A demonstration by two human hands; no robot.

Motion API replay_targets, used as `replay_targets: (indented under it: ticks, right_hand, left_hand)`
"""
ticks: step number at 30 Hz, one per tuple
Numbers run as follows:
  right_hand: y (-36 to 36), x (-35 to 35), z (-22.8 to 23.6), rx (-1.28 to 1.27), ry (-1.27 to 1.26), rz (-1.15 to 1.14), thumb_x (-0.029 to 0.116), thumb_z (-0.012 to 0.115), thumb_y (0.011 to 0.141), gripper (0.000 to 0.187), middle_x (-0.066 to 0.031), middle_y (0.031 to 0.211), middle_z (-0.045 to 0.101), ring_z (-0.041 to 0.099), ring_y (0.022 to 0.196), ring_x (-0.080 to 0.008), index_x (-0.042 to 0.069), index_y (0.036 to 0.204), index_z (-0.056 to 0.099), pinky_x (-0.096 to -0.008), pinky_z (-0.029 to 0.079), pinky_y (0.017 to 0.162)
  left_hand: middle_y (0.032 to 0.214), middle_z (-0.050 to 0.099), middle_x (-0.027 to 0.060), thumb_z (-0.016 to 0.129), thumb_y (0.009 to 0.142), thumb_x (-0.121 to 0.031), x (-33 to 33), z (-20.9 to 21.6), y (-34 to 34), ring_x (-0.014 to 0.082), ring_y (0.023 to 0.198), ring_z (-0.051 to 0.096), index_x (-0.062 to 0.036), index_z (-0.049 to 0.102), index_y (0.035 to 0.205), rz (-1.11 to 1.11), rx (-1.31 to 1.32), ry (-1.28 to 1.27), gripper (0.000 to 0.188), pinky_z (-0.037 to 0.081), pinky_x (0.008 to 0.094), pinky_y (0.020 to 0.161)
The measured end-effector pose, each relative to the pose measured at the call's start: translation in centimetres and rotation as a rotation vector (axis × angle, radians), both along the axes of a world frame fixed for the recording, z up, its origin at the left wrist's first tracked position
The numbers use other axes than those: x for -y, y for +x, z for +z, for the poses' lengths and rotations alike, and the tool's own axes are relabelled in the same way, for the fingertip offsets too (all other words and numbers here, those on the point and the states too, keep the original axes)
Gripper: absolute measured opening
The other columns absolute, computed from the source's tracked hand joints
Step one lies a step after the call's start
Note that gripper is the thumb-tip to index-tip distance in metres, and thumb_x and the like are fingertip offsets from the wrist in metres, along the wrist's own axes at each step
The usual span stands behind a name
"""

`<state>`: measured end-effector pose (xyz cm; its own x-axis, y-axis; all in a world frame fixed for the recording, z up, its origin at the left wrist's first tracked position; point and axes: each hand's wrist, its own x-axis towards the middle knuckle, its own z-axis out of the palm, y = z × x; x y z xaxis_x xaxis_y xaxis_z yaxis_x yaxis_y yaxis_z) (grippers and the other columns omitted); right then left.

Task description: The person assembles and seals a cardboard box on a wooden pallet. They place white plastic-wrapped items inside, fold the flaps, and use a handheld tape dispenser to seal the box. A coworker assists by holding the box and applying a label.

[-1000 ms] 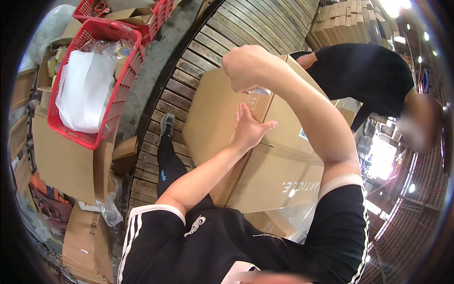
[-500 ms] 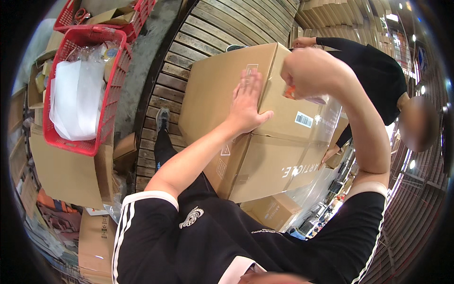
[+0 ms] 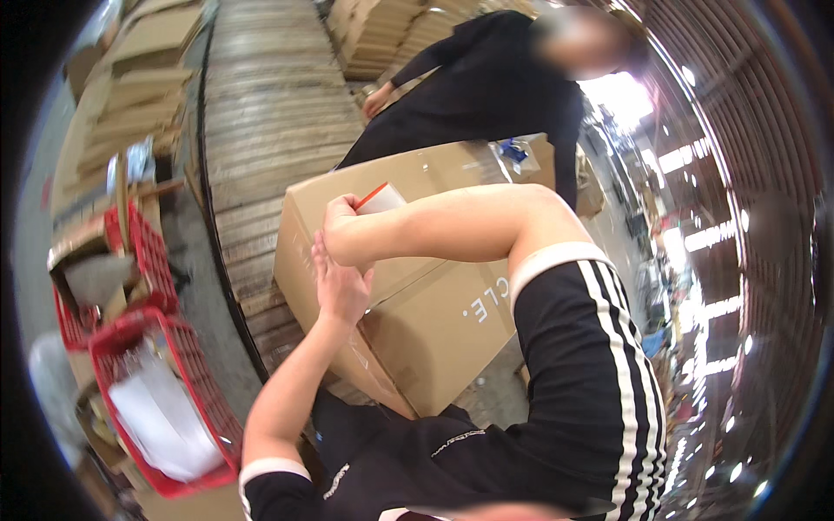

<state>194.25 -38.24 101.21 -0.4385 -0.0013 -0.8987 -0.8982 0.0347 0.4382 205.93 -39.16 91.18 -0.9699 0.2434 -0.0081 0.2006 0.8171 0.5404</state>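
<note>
A large brown cardboard box [image 3: 426, 321] stands in front of me, with pale printing on its near side. My left hand [image 3: 343, 293] lies on the box near its left edge, fingers stretched out, fingertips close to or touching the right hand. Bent across the box, my right arm brings my right hand [image 3: 340, 227] over its top at the left. That hand is closed round a flat whitish object with an orange edge [image 3: 380, 199]; its kind is not clear, and my wrist hides part of it.
A person in black [image 3: 486, 87] stands behind the box, one hand hanging at the left. Two red plastic baskets stand left, the nearer basket [image 3: 230, 434] holding white sheets [image 3: 165, 417]. Slatted wooden flooring [image 3: 261, 104] runs away. Stacked flat cardboard [image 3: 365, 35] is at the back.
My right hand has swung left across the box to beside my left hand, still holding the orange-edged object. The view has turned. The other person now stands more upright behind the box.
</note>
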Motion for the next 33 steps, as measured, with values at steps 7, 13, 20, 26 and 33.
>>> replay_targets:
  ticks: [7,13,20,26,33]
  right_hand:
    - [9.5,-11.9,9.3,-0.315,-0.978,-0.589,0.015,0.075,0.086,0.022,-0.0189,0.109,0.081,0.080,0.100,-0.0343,0.010,0.106,0.082,-0.0421,0.065,0.078]
    - [28.3,-18.2,9.4,-0.652,-1.806,-0.492,0.014,0.078,0.085,0.033,-0.0011,0.137,0.074,0.068,0.086,-0.0266,0.011,0.118,0.075,-0.0392,0.061,0.075]
    - [41.3,-26.5,1.7,-0.675,-2.209,-0.495,0.013,0.084,0.081,0.045,-0.0001,0.146,0.071,0.066,0.083,-0.0261,0.010,0.125,0.076,-0.0391,0.059,0.077]
    - [47.8,-27.3,0.2,-0.744,-2.243,-0.564,0.010,0.084,0.080,0.045,-0.0021,0.143,0.073,0.063,0.077,-0.0256,0.009,0.124,0.076,-0.0372,0.057,0.073]
    - [47.5,-24.5,2.6,-0.835,-2.202,-0.528,0.006,0.084,0.076,0.048,-0.0083,0.141,0.074,0.061,0.073,-0.0264,0.004,0.123,0.076,-0.0368,0.054,0.070]
  left_hand:
    - [0.172,0.039,0.0309,0.058,0.105,-0.027,1.8,-1.6,0.4,0.0417,0.166,0.027,0.0091,0.042,0.161,-0.428,-0.157,0.039,0.069,0.022,0.0537,0.136]
    - [0.148,0.067,0.0204,0.043,0.118,-0.040,3.0,3.4,1.3,0.0332,0.131,0.070,0.0044,0.057,0.146,0.166,0.860,1.467,0.055,0.058,0.0503,0.108]
    - [0.123,0.079,0.0128,0.043,0.119,-0.044,-5.7,10.1,14.6,0.0236,0.112,0.075,0.0019,0.073,0.134,-0.053,1.078,0.893,0.057,0.062,0.0415,0.096]
    - [0.121,0.081,0.0077,0.052,0.116,-0.040,-7.5,8.7,18.7,0.0174,0.110,0.075,-0.0020,0.077,0.126,-0.008,1.186,0.860,0.047,0.059,0.0364,0.093]
    - [0.121,0.077,0.0125,0.070,0.107,-0.018,-6.5,6.0,16.6,0.0222,0.102,0.078,0.0043,0.040,0.164,-0.014,1.389,1.127,0.069,0.065,0.0401,0.091]
